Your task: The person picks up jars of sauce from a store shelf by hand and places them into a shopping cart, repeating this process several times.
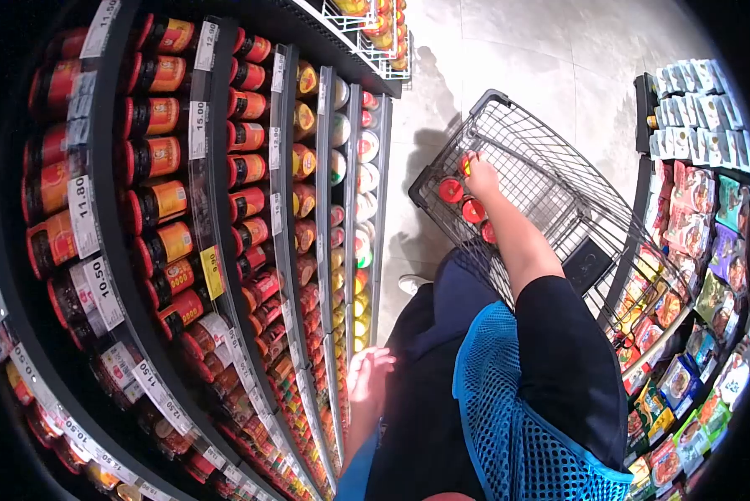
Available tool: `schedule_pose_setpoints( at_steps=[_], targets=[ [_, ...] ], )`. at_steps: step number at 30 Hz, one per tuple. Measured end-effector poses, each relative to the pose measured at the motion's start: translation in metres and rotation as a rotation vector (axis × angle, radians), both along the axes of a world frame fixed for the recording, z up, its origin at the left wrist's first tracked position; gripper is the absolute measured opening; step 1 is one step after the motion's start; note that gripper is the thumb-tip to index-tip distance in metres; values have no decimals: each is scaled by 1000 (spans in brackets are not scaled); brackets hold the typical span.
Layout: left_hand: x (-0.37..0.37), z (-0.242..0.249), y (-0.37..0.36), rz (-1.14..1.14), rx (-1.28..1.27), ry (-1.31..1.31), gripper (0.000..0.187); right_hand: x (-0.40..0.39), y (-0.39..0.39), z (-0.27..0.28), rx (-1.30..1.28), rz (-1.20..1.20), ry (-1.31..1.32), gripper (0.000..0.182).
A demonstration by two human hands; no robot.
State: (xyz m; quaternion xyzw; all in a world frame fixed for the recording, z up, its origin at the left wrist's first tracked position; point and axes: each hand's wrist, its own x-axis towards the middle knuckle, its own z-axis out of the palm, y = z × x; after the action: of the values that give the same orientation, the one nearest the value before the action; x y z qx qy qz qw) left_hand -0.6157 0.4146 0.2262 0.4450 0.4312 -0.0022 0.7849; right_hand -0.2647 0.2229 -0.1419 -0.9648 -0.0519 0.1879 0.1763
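My right hand (480, 173) reaches down into a black wire shopping cart (550, 142), its fingers wrapped round a red-lidded jar (465, 164). Close beside it in the cart stand several more jars with red lids, among them one red-lidded jar (451, 190) and another (473, 210). My left hand (370, 373) is low in front of my body, near the shelf fronts, with its fingers apart and nothing in it.
Shelves of jars (245, 170) with price tags fill the left side. Packaged foods (692, 200) are stacked on the right. A wire rack (383, 33) stands at the top. A shoe (412, 284) shows on the grey floor (509, 50).
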Motion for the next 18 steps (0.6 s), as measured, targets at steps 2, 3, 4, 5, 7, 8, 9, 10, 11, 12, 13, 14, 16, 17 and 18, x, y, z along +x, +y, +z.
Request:
schedule_pose_setpoints(
  at_steps=[2,3,4,5,7,8,9,10,11,12,13,14,16,17,18],
  targets=[
    [2,1,-1,17,-6,2,32,1,3,3,2,1,33,68],
    [4,1,-1,25,-7,1,33,3,4,6,4,1,49,69],
    [6,1,-1,26,-7,8,33,3,5,4,-2,-10,52,69],
    [9,2,-1,26,-6,15,33,2,7,2,-8,-24,56,70],
    [11,2,1,24,-10,3,33,0,8,-5,-7,-40,59,71],
    [12,0,1,24,-15,-19,33,0,8,-7,-1,-43,57,72],
    [13,-1,2,22,-21,-40,34,0,6,-9,4,-46,54,72],
    [15,-2,3,17,-25,-45,34,0,4,-11,2,-40,60,73],
    [16,-2,4,12,-30,-51,34,0,4,-9,0,-34,66,73],
    [17,-3,4,8,-34,-55,34,0,4,-8,-3,-27,73,74],
    [17,-4,5,4,-36,-58,34,1,3,-6,-4,-23,104,74],
    [17,-4,6,0,-37,-60,35,3,4,0,-5,-20,135,74],
    [18,-4,7,-4,-40,-62,36,5,3,7,-2,-9,181,75],
    [19,-4,7,-5,-43,-61,37,6,2,9,1,-1,197,75],
    [19,-4,8,-6,-46,-59,38,7,1,12,4,6,212,76]
  ],
)
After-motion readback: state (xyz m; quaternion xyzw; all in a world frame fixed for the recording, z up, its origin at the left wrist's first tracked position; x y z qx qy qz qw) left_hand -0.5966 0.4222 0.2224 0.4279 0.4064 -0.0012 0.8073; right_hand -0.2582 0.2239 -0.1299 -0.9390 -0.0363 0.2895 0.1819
